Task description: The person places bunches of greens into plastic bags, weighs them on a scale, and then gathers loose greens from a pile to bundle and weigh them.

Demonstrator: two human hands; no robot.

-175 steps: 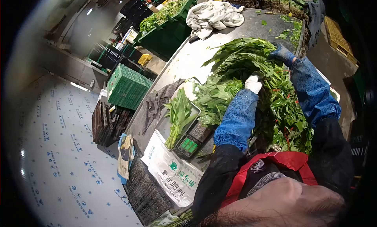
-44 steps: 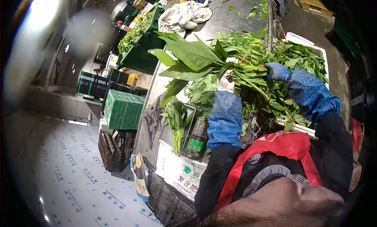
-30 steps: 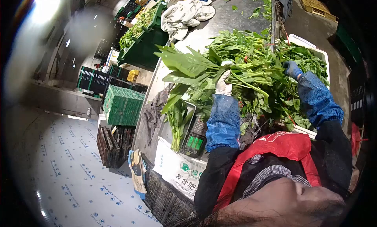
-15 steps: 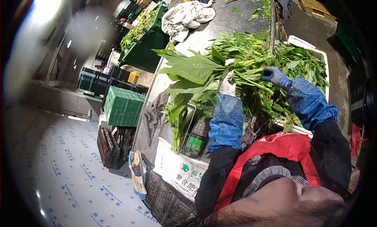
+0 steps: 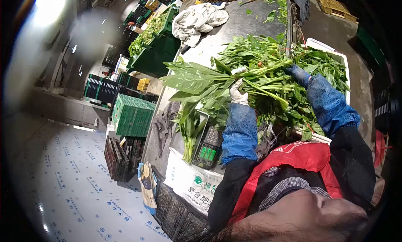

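My left hand, in a white glove, is closed around a bunch of leafy greens; the broad leaves point left and the stems right. My right hand, in a blue glove, is at the stem ends, its fingers closed against the stems and partly hidden. Beneath and behind lies a pile of loose greens on the table. Another small bunch rests on a scale with a lit green display, left of my left forearm.
A white foam box filled with greens stands at the right. A pale cloth lies on the table at the back. Stacked green crates and a green bin are at left. A printed white sack hangs in front.
My right hand has shifted slightly upward along the stem ends, with its fingers less curled. The bunch in my left hand has moved a little left, and its stems have tilted.
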